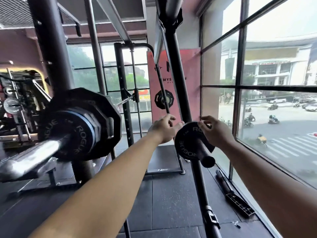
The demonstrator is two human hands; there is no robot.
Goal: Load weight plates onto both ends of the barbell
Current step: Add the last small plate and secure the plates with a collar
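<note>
small black plate (186, 143), marked rogue, sat on a black storage peg (206, 160) that stuck out toward the near side from the right rack upright (178, 83), centre-right of view. left hand (163, 128) was at the plate's upper left rim, fingers curled, thumb tip against the rim, holding it. right hand (216, 133) was at the upper right rim, fingers curled over the edge and gripping it, spread narrow. both bare forearms reached out from the near edge

barbell (32, 157) lay on the left, its chrome sleeve end near and blurred. on that sleeve, near to far: a black rogue plate (68, 133), a blue plate (90, 124), a large many-sided black plate (103, 107), all packed touching. the barbell was well apart from the small black plate, to its left

window (257, 83) filled the right side, near the peg. dark floor mats (163, 203) lay below. another plate (159, 100) hung far off, behind the upright, before a pink panel (192, 69)
</note>
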